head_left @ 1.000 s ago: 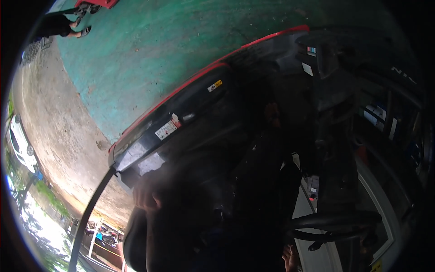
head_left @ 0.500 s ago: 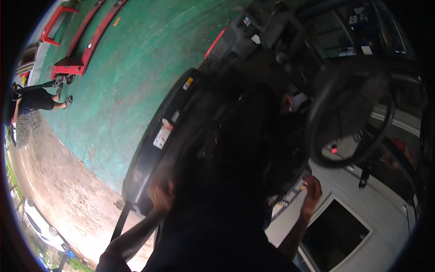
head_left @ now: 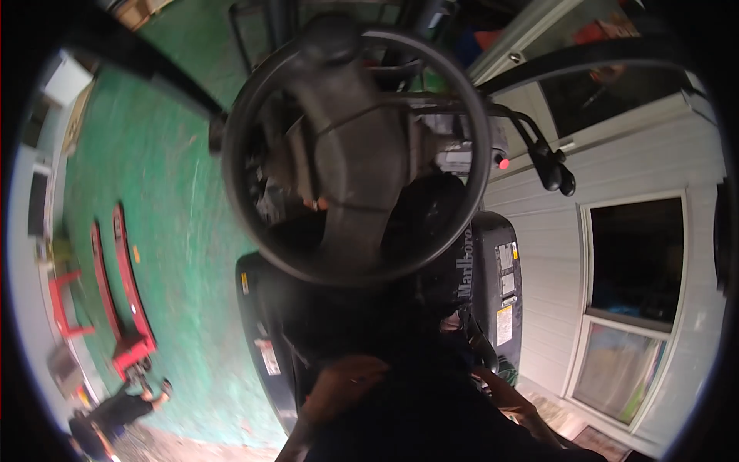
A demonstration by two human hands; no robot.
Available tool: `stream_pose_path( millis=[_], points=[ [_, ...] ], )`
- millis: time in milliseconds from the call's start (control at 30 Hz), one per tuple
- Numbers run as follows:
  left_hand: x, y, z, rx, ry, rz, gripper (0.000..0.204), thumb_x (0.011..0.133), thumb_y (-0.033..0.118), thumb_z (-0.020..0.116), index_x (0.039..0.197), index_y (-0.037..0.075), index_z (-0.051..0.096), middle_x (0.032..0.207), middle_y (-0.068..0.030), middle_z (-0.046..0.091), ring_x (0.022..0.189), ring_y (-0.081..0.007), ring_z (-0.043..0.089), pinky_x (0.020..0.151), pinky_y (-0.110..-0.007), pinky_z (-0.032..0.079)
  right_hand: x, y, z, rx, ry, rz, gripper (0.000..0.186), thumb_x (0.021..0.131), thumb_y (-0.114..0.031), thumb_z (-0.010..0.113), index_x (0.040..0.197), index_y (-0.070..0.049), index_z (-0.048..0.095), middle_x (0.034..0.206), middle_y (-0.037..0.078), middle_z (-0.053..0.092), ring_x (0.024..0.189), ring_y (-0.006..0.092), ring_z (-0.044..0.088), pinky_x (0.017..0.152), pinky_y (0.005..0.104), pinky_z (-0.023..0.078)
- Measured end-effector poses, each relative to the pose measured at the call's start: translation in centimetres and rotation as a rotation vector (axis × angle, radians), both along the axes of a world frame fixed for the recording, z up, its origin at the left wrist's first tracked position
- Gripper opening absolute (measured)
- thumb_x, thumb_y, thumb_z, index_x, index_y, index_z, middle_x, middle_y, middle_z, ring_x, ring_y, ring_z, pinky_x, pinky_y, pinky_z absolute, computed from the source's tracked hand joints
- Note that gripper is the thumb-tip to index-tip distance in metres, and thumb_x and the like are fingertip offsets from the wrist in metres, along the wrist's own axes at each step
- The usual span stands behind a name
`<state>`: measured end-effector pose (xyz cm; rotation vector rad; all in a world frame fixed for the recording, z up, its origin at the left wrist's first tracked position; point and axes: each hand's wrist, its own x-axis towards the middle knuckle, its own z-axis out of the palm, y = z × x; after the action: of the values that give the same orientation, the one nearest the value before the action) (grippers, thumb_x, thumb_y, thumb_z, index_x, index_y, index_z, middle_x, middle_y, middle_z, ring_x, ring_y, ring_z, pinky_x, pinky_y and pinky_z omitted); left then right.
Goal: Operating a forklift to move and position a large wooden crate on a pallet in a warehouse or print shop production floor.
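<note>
I sit at a forklift-like vehicle, my dark clothing filling the lower middle. My left hand [head_left: 346, 385] rests against my waist, its fingertips dim and partly hidden. By my right hip, my right hand [head_left: 502, 394] is beside the dark seat edge, its fingers mostly hidden. In front stands a black steering wheel [head_left: 479, 192] with a round knob [head_left: 329, 38] at its far rim; neither hand touches it. Black side panels with labels flank me, one on the left [head_left: 258, 331] and one on the right [head_left: 504, 269].
Black-knobbed levers [head_left: 554, 171] and a red button [head_left: 503, 164] are right of the wheel. Dark frame posts [head_left: 154, 65] rise ahead. A red pallet jack [head_left: 132, 308] and another person [head_left: 115, 420] are on the left. A white wall with a window [head_left: 635, 262] stands close on the right.
The view has swung from the left side to straight ahead, centring the steering wheel. My left hand has moved from the left panel to my waist; my right hand has come down beside my hip.
</note>
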<state>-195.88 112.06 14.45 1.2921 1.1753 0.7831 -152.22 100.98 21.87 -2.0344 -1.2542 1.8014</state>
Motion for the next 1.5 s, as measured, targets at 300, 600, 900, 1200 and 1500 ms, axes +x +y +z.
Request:
stream_pose_path(
  millis=[300, 600, 900, 1200, 1500],
  points=[
    [14.3, 10.7, -1.7, -0.2, 0.007, -0.712, 0.027, 0.1, 0.012, 0.082, 0.127, 0.01, 0.082, 0.115, -0.0104, 0.08, 0.102, -0.0199, 0.08, 0.086, -0.034, 0.064, 14.2, 18.4, 3.8, 0.412, -0.143, 0.482, 0.02, 0.098, -0.028, 0.089, 0.097, -0.01, 0.081, 0.107, 0.005, 0.079, 0.115, 0.0219, 0.074, 0.119, 0.0537, 0.044],
    [13.3, -5.1, 2.0, -0.623, 0.041, -0.556, 0.019, 0.103, 0.009, 0.077, 0.122, 0.006, 0.08, 0.107, -0.0079, 0.083, 0.1, -0.0129, 0.079, 0.088, -0.028, 0.062, 13.8, 15.5, 4.3, 0.754, 0.084, 0.973, 0.021, 0.105, -0.03, 0.08, 0.097, -0.01, 0.077, 0.097, 0.006, 0.077, 0.111, 0.0246, 0.077, 0.117, 0.0527, 0.049],
    [20.6, -18.4, 3.5, -0.388, 0.155, -0.104, 0.027, 0.109, 0.024, 0.078, 0.129, 0.006, 0.08, 0.099, -0.006, 0.084, 0.088, -0.0152, 0.081, 0.073, -0.03, 0.062, 12.9, 19.0, 6.7, 1.025, -0.087, 0.742, 0.029, 0.108, -0.036, 0.075, 0.103, -0.008, 0.076, 0.083, 0.011, 0.075, 0.076, 0.0258, 0.076, 0.071, 0.0435, 0.058],
    [17.7, -12.4, 8.9, -0.456, -0.06, -0.074, 0.036, 0.117, 0.027, 0.066, 0.142, 0.001, 0.073, 0.104, -0.0143, 0.085, 0.078, -0.0219, 0.083, 0.058, -0.027, 0.055, 6.5, 33.5, 4.3, 1.291, -0.123, 0.193, 0.021, 0.102, -0.019, 0.077, 0.113, -0.002, 0.078, 0.105, 0.02, 0.082, 0.096, 0.0441, 0.08, 0.082, 0.0502, 0.063],
    [1.0, 8.1, 12.3, 0.236, -0.239, 0.843, 0.061, 0.12, 0.051, 0.051, 0.161, 0.006, 0.054, 0.15, -0.0111, 0.069, 0.135, -0.0248, 0.067, 0.097, -0.041, 0.058, -0.5, 43.6, -4.1, 1.455, -0.856, 0.949, 0.032, 0.105, -0.021, 0.069, 0.13, -0.004, 0.079, 0.117, 0.014, 0.079, 0.093, 0.0343, 0.076, 0.083, 0.0468, 0.062]
  ],
)
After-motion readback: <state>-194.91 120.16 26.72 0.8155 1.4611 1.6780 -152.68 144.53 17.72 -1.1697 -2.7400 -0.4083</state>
